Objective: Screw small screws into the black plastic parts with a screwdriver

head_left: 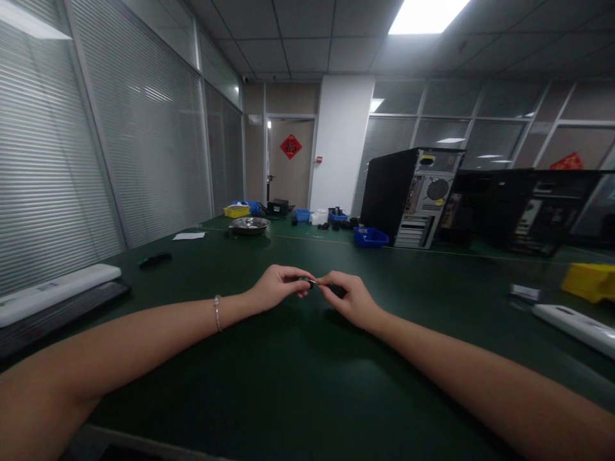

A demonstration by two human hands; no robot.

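Above the green tabletop [240, 397], my two hands meet fingertip to fingertip near the middle of the view. My left hand [276, 287], with a bracelet [218, 312] at its wrist, pinches a small dark part with a green face [306, 280]. The fingers partly cover it, so its kind is unclear. Closed on a slim dark-handled tool [338, 291], my right hand [353, 298] brings a thin metal tip against or very near that part. The tool's full shape is hidden by the fingers.
A metal bowl [249, 225], a blue bin [371, 237] and a yellow bin [237, 210] stand farther back. A computer tower [391, 195] rises at right. A keyboard [62, 317] lies at left, a white device [579, 326] at right, and a dark object [154, 258] beyond my left arm.
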